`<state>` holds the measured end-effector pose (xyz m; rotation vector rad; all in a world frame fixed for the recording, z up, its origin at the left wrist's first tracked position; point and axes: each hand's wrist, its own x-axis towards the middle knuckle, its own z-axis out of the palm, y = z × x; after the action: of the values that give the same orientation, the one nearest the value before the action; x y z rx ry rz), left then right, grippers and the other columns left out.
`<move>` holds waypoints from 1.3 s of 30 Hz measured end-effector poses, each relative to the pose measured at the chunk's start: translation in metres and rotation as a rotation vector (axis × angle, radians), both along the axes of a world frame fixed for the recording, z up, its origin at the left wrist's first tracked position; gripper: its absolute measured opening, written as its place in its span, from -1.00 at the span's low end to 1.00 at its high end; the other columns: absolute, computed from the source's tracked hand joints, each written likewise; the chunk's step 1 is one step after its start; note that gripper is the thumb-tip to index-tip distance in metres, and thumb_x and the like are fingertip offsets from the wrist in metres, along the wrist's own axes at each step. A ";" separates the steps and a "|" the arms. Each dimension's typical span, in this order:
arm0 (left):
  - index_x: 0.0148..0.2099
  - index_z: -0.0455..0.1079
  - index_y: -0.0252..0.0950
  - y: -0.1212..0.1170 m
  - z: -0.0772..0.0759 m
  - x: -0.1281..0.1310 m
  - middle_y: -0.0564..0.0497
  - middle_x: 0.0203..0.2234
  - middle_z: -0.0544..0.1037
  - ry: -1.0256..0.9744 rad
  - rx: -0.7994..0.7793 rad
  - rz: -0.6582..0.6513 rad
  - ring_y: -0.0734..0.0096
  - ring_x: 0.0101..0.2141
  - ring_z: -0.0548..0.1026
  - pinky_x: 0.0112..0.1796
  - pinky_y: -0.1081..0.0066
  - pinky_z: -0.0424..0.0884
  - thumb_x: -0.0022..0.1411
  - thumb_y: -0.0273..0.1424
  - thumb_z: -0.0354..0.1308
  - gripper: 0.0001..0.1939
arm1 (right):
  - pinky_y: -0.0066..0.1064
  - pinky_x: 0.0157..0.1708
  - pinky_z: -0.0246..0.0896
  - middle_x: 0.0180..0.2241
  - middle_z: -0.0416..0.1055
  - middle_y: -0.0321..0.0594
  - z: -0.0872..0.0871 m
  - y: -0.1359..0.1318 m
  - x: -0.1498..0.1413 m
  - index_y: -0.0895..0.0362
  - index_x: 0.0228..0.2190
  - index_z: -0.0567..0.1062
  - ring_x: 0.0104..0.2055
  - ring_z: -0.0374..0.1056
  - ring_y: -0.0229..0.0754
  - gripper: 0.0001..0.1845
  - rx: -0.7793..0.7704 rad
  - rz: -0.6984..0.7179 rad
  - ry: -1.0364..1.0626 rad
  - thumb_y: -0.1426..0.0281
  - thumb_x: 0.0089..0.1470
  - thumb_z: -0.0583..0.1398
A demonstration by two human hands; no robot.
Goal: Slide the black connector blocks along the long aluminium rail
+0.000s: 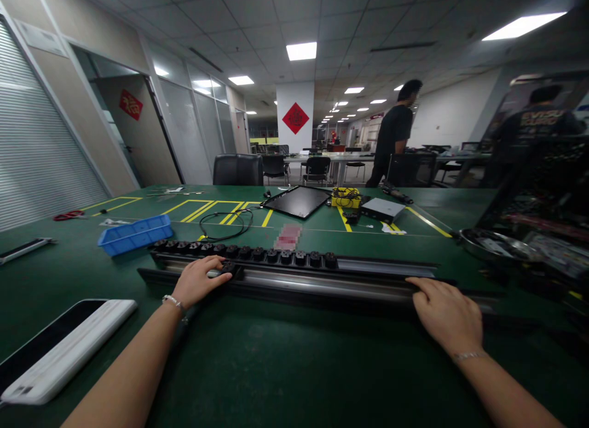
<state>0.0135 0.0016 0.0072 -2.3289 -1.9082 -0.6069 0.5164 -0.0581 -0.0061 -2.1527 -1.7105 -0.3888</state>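
A long black channel with a shiny metal inside (317, 285) lies across the table in front of me. Behind it runs a second black strip (386, 266), with several black socket modules (286, 257) lined up along its left and middle part. My left hand (197, 282) pinches one more black socket module (235, 269) between thumb and fingers, at the left part of the front channel. Over the right part of that channel, my right hand (446, 311) grips it, fingers reaching across to its far edge. The undersides of both hands' grips are hidden.
Left of the strips are a blue bin (134, 234), a white-edged device (69, 348) and red-handled scissors (69, 215). Beyond lie a black cable (225, 222), a dark flat panel (298, 201), a yellow box (346, 198) and a grey box (383, 210). Two people are in the background.
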 end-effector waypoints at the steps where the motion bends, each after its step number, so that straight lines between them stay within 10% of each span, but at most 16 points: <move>1: -0.41 0.35 -0.17 0.000 0.000 0.000 0.06 -0.06 0.47 0.001 0.001 -0.001 0.23 -0.08 0.41 -0.07 0.32 0.28 0.04 -0.01 0.03 -0.66 | -0.09 -0.12 0.13 -0.09 0.41 -0.21 -0.001 0.001 0.001 0.01 -0.14 0.46 -0.01 0.24 -0.02 -0.54 0.000 0.001 -0.001 0.35 0.02 -0.10; 39: -0.32 0.44 -0.12 0.000 0.000 -0.004 0.08 -0.02 0.43 0.014 -0.037 -0.029 0.24 -0.08 0.40 -0.01 0.25 0.22 0.05 0.00 0.01 -0.64 | -0.06 -0.10 0.11 -0.08 0.40 -0.20 -0.002 0.002 0.002 0.01 -0.14 0.46 0.00 0.23 0.00 -0.54 -0.009 0.002 0.022 0.33 0.01 -0.09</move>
<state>0.0094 0.0016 0.0070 -2.3802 -1.8991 -0.5617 0.5184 -0.0558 -0.0086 -2.1536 -1.7055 -0.3564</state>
